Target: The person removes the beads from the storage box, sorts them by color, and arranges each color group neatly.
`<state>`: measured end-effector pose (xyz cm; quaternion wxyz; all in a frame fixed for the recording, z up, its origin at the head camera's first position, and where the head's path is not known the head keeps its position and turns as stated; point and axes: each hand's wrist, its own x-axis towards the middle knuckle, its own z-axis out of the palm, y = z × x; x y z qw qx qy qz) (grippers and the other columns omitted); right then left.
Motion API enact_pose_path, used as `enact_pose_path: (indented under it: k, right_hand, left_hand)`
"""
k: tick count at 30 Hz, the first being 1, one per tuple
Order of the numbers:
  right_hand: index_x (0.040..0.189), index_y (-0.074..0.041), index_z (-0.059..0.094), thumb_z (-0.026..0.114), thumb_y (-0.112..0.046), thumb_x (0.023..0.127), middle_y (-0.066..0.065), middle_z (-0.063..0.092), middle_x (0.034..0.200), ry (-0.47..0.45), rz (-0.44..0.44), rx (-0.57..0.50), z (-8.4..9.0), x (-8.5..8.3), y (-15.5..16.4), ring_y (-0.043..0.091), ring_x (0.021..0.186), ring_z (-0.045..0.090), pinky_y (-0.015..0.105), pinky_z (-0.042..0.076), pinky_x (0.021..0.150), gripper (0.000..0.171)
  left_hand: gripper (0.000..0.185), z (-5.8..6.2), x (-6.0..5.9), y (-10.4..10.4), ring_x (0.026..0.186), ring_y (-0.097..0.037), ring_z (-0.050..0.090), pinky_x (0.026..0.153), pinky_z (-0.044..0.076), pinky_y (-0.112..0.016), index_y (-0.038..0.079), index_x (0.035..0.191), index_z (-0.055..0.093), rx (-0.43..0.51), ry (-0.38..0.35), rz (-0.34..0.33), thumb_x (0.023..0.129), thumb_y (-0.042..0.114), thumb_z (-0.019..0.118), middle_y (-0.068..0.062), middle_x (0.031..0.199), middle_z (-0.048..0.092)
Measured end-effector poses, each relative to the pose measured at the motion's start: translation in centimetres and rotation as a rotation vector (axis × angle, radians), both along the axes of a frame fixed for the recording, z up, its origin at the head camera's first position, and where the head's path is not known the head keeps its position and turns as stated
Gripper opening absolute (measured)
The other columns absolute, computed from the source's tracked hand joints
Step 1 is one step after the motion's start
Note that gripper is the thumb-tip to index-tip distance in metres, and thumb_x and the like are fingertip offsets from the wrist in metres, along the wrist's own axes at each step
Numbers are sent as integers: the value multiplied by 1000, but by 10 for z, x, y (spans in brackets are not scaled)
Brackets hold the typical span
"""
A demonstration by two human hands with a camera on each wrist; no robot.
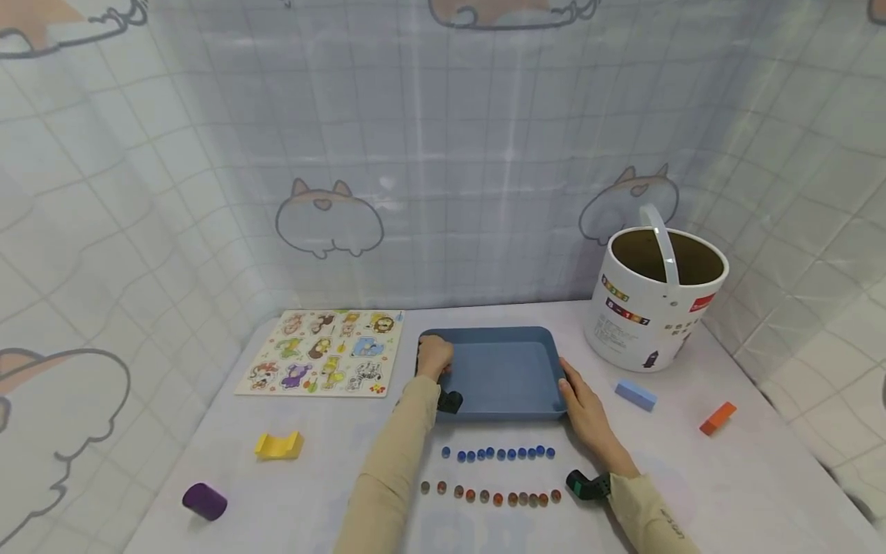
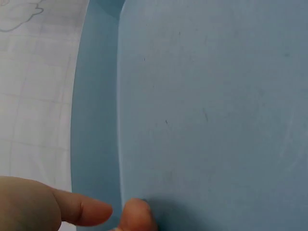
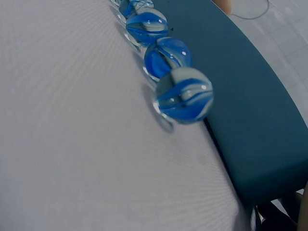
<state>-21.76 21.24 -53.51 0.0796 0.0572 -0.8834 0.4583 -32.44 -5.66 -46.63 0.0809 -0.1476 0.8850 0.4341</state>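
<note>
Blue tray (image 1: pixel 498 373) | left hand (image 1: pixel 434 356) grips rim (thumb inside) | right hand (image 1: pixel 584 412) holds right edge

A blue tray (image 2: pixel 207 110) fills most of the left wrist view, its flat floor taking up the right and middle, faintly scratched and specked. Its side wall runs as a darker band from top to bottom on the left. Beyond the wall lies a pale cloth (image 2: pixel 33 91) with a faint grid of lines and a curved outline drawing at the top left corner. At the bottom left, the left hand (image 2: pixel 57 211) shows two fingertips: one lies across the tray's wall, the other touches the floor just inside it
</note>
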Motion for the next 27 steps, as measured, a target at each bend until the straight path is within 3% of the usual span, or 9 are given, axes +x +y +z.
enact_pose_path:
  k: [4,6,8,10,13,15,19,23,27]
  right_hand:
    - [154,-11,24,33,-33,107,21,28,157,-4,-8,-4,1,-1,0,46,143,26,63,21,113,53]
    - [154,-11,25,33,-33,107,21,29,157,-2,-14,-3,1,-1,-1,45,143,27,62,21,113,53]
    - [154,-11,25,34,-33,107,21,30,156,5,-17,-2,0,-2,-2,45,143,27,62,22,113,53]
    - [154,-11,26,34,-33,107,21,31,156,10,-12,1,-1,-3,-2,45,143,28,62,22,113,53]
    - [154,-10,25,33,-32,107,21,31,156,18,-6,20,-2,-3,-2,45,142,29,62,24,112,53]
    - [154,-11,26,33,-33,107,21,32,155,22,-13,28,-2,-3,0,45,141,31,62,25,112,53]
    - [154,-11,27,34,-34,106,22,34,154,34,-28,43,2,-4,4,47,139,33,64,26,110,53]
    - [153,-11,28,35,-34,106,22,35,154,46,-37,32,5,-4,6,47,139,33,64,26,110,53]
    - [153,-11,29,36,-33,106,21,34,154,44,-30,19,5,-4,5,46,140,32,63,26,111,53]
  left_hand:
    - [39,-1,-6,-1,40,-12,47,44,37,-25,-19,120,52,-79,17,-80,93,8,43,-1,46,50]
    - [30,-1,-9,-3,43,-12,49,50,39,-26,-10,96,68,-115,27,-153,92,8,44,-1,48,54]
    - [31,0,-11,-4,47,-12,51,56,42,-27,0,78,72,-134,39,-231,92,10,45,-1,54,59]
    - [30,1,-13,-5,50,-13,53,62,45,-28,4,74,69,-135,53,-298,91,12,46,-2,61,64]
    - [24,2,-15,-5,57,-13,59,67,48,-29,7,85,69,-113,114,-357,95,16,49,-4,74,70]
    - [21,4,-17,-5,63,-16,63,68,49,-30,7,94,69,-73,169,-356,97,19,51,-6,80,71]
    - [22,10,-20,-2,76,-29,69,72,53,-35,4,106,68,52,248,-264,98,18,54,-10,85,72]
    - [26,16,-23,0,84,-34,71,78,56,-40,0,112,66,133,264,-188,99,16,51,-15,89,73]
    - [28,13,-23,-2,80,-29,72,87,53,-41,1,115,66,169,251,-174,99,19,52,-14,91,74]
